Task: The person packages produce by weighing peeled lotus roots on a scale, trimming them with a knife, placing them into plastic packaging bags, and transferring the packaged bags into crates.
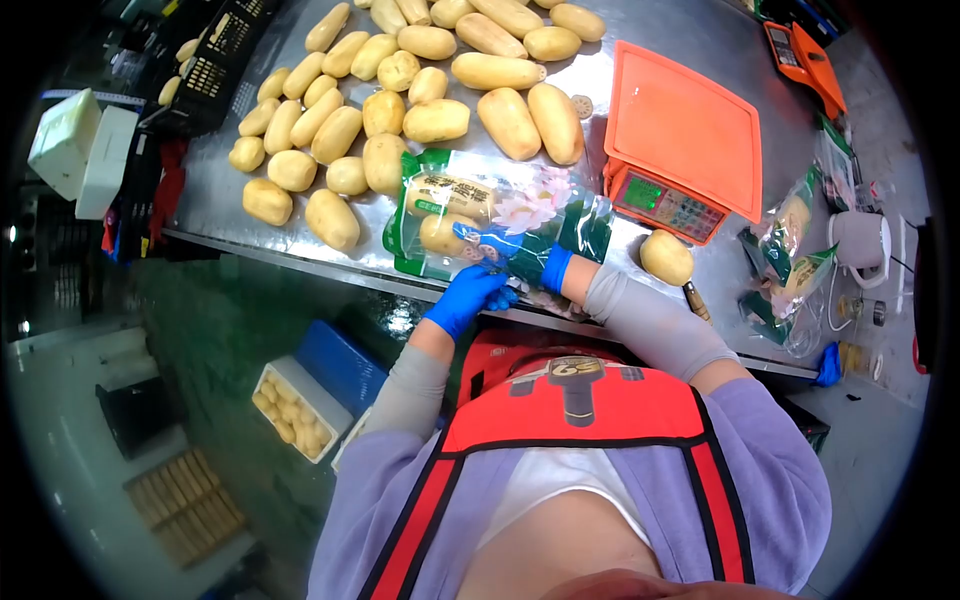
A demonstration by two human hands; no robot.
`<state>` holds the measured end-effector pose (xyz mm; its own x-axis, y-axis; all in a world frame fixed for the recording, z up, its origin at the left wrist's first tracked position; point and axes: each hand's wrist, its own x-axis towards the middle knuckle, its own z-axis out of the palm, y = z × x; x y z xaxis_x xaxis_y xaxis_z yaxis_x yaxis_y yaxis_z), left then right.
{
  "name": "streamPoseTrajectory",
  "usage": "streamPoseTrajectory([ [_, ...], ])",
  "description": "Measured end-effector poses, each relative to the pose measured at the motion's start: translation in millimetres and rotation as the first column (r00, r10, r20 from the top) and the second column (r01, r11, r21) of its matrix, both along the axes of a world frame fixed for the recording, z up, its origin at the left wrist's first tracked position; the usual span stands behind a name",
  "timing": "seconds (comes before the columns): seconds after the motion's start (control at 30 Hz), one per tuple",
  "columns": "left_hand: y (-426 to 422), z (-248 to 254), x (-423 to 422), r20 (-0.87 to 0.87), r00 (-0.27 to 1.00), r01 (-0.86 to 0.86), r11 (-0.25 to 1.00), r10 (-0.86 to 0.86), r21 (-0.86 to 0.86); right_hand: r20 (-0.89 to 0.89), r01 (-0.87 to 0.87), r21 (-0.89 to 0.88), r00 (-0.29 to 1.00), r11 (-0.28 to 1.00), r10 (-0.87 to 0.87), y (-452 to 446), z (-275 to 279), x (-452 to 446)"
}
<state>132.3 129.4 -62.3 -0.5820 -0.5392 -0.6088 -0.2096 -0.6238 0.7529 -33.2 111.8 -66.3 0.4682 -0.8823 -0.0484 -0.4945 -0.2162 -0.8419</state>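
Observation:
A clear plastic bag (pixel 590 225) with green edges and pink lotus flowers printed on it lies at the table's front edge. Two pale lotus root pieces show through its left half, the nearer lotus root (pixel 440 234) beside my right fingers. My right hand (pixel 500 248), blue-gloved, reaches inside the bag, its fingers closed against that piece; the print partly covers them. Below the bag, my blue-gloved left hand (pixel 468 298) pinches the bag's near edge. Right of the bag rest a single lotus root piece (pixel 666 258) and a wooden-handled tool (pixel 696 302).
Many lotus roots (pixel 384 113) cover the metal table (pixel 215 205). An orange scale (pixel 683 130) stands right of the bag, with packed bags (pixel 795 265) beyond it. A black crate (pixel 215 65) is at the far left. On the floor sits a white foam box (pixel 325 445) of lotus roots.

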Motion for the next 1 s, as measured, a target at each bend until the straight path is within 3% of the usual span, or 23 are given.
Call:
streamPoseTrajectory([
  [0.47, 5, -5, 3, -0.064, 0.993, -0.09, 0.988, 0.098, 0.123, 0.045, -0.019, -0.018, 0.999, 1.0, 0.02, -10, 1, 2],
  [0.53, 2, -12, 6, -0.08, 0.997, 0.031, 0.994, -0.022, 0.103, 0.051, -0.026, -0.017, 0.998, 1.0, 0.027, -12, -1, 6],
  [0.7, 3, -10, 4, -0.047, 0.999, 0.012, 0.995, -0.007, 0.102, 0.066, -0.029, -0.028, 0.997, 0.999, 0.03, -14, 0, 10],
  [0.83, -4, -2, 4, -0.012, 0.997, 0.081, 0.997, -0.081, 0.018, 0.073, 0.004, -0.074, 0.997, 0.997, 0.002, -10, 7, 5],
  [0.97, -20, 53, -7, 0.114, 0.993, 0.034, 0.999, -0.03, -0.04, 0.032, 0.126, -0.194, 0.992, 0.973, -0.122, 7, 26, -21],
  [1.0, -21, 61, -12, 0.055, 0.998, 0.003, 0.978, 0.009, -0.21, 0.029, 0.192, -0.247, 0.981, 0.95, -0.19, 15, 37, -32],
])
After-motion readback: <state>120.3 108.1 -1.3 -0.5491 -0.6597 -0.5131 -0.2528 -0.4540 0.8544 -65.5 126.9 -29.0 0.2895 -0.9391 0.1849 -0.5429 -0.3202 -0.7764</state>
